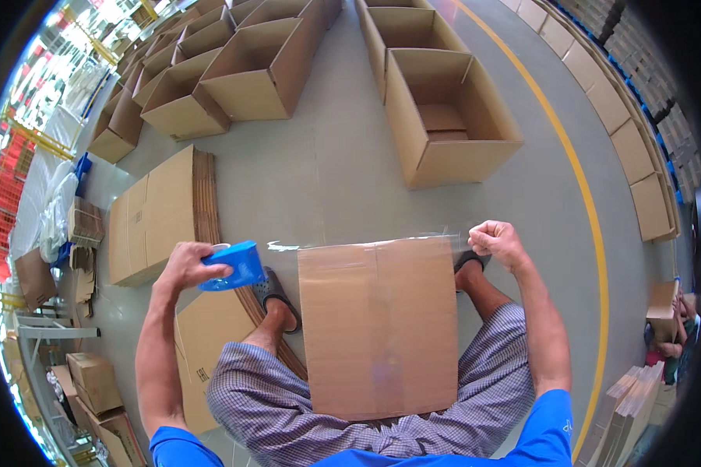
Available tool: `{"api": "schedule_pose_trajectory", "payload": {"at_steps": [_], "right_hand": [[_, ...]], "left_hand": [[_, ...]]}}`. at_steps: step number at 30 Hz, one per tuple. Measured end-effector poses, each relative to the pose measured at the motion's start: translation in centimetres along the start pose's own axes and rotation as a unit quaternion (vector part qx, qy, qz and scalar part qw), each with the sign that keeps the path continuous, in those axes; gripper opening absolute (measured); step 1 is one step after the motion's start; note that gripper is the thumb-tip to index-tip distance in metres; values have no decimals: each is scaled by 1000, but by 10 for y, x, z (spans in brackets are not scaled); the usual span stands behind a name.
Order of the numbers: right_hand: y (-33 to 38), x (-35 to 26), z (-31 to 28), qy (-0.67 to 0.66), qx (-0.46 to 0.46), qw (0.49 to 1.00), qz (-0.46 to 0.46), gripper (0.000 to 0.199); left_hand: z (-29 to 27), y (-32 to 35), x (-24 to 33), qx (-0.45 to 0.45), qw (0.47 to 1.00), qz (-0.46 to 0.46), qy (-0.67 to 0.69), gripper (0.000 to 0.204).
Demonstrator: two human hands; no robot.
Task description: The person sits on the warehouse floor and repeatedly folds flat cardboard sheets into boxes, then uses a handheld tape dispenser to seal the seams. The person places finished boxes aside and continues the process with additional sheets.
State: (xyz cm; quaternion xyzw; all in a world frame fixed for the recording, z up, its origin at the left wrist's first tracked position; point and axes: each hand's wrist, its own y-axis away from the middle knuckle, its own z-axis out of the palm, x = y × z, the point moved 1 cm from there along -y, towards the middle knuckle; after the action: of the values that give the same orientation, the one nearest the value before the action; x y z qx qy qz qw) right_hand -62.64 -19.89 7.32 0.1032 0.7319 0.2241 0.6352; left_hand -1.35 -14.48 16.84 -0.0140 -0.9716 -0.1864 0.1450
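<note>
A cardboard box (343, 311) stands between my knees, its flat taped face up, with a clear strip down the middle. My left hand (188, 266) is closed round a blue tape dispenser (240, 266), left of the box's far edge. From there clear tape (282, 247) stretches along that far edge toward the right; parts of it are hard to see. Just beyond the far right corner, my right hand (497, 241) is closed in a pinch at the tape's other end. The fingertips' exact hold is too small to make out.
Flattened cardboard boxes (152, 214) lie stacked at left, with more (214, 335) beside my left leg. Open boxes (459, 159) stand in rows ahead. A yellow floor line (580, 175) curves along the right. Near the right rim a person (681, 319) handles cardboard.
</note>
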Motion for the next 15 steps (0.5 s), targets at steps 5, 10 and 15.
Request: {"api": "schedule_pose_trajectory", "payload": {"at_steps": [5, 10, 15], "right_hand": [[-26, 11, 5, 16, 28, 999, 36, 13], [-38, 24, 2, 44, 20, 998, 46, 15], [-48, 54, 22, 21, 23, 995, 93, 23]], "left_hand": [[4, -32, 26, -21, 996, -54, -68, 63], [14, -52, 32, -8, 993, -24, -112, 60], [26, -64, 33, -63, 989, -65, -117, 61]]}}
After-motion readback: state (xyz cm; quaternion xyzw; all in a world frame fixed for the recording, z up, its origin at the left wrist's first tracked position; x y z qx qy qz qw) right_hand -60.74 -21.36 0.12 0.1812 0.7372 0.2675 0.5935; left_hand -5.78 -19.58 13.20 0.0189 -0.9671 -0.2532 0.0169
